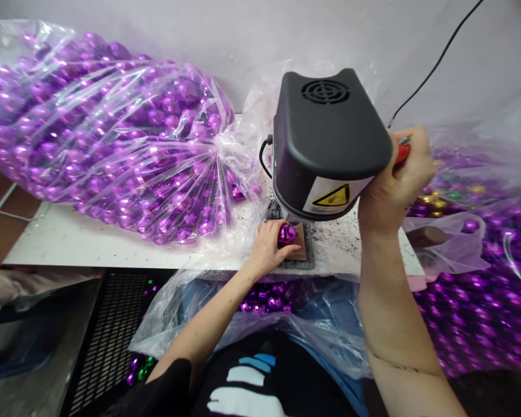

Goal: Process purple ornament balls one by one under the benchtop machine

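My left hand (269, 244) is closed around a shiny purple faceted ball (287, 233), holding it on a small brown block (300, 246) on the white table. Directly above the ball stands a black machine head (334, 127) with round vents and a yellow warning label; it hides whatever lies beneath it. At its right side, my right hand (397, 176) is wrapped around a red handle (402, 153) with a metal tip, most of it covered by the fingers.
A large clear bag of purple balls (113, 139) fills the table's left side. More purple balls (503, 289) are heaped at the right. An open plastic bag (325, 310) with balls lies over my lap. Dark flecks dot the white tabletop (336, 249). A black cable (438, 61) runs up the wall.
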`<state>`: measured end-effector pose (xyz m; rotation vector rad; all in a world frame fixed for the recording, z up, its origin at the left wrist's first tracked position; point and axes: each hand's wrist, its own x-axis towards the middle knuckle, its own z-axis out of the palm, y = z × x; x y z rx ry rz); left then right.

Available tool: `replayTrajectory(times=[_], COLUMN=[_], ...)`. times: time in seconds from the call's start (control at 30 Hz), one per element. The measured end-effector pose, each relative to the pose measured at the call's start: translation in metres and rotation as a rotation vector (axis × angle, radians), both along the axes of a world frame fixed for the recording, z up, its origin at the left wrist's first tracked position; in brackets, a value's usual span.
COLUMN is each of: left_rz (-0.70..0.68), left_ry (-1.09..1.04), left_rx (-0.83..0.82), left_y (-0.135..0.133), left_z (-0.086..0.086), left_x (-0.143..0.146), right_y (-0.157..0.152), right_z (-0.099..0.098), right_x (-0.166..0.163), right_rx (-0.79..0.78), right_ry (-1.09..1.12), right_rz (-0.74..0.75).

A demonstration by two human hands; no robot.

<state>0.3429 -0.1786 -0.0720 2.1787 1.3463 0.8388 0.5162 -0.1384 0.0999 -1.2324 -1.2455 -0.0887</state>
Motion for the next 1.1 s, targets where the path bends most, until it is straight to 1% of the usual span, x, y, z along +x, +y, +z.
replayTrajectory(times=[0.07, 0.17, 0.27, 0.33, 0.4, 0.47, 0.53, 0.63, 0.73, 0.8, 0.87, 0.97, 1.1], left_rz=[0.043, 0.105, 0.116, 0.111, 0.106, 0.103, 0.098, 0.093, 0.089, 0.087, 0.088, 0.092, 0.085], left_ry=[-0.002, -0.017, -0.004, 0.003, -0.001, -0.013, -0.019, -0.014, -0.011, -0.011, -0.006, 0.003, -0.007], left_rx=[-0.01, 0.01, 0.031, 0.029, 0.026, 0.029, 0.033, 0.029, 0.028, 0.03, 0.028, 0.023, 0.026], left_y=[0.0, 0.0, -0.002, -0.002, -0.002, -0.002, -0.002, -0.002, -0.002, -0.003, -0.003, -0.003, -0.003], left_z=[0.0, -0.004, -0.009, -0.011, -0.012, -0.011, -0.011, -0.011, -0.011, -0.012, -0.012, -0.012, -0.011], left_x=[0.004, 0.01, 0.014, 0.014, 0.013, 0.012, 0.012, 0.012, 0.011, 0.011, 0.011, 0.012, 0.012], right_y=[0.0, 0.0, -0.003, -0.01, -0.02, -0.033, -0.044, -0.057, -0.063, -0.064, -0.065, -0.066, -0.066], right_z=[0.0, 0.001, 0.002, -0.001, -0.009, -0.022, -0.038, -0.062, -0.078, -0.085, -0.09, -0.096, -0.102], right_x=[0.0, 0.001, 0.0, -0.001, -0.002, -0.002, -0.001, 0.0, 0.0, -0.002, -0.003, -0.006, -0.008], right_rx=[0.0, 0.003, 0.012, 0.041, 0.102, 0.179, 0.236, 0.239, 0.276, 0.296, 0.277, 0.247, 0.273], right_ry=[-0.007, -0.014, -0.018, -0.036, -0.063, -0.094, -0.107, -0.092, -0.115, -0.13, -0.12, -0.098, -0.098], right_rz=[-0.009, -0.019, -0.026, -0.053, -0.091, -0.111, -0.09, -0.027, 0.007, 0.011, 0.005, -0.012, -0.023])
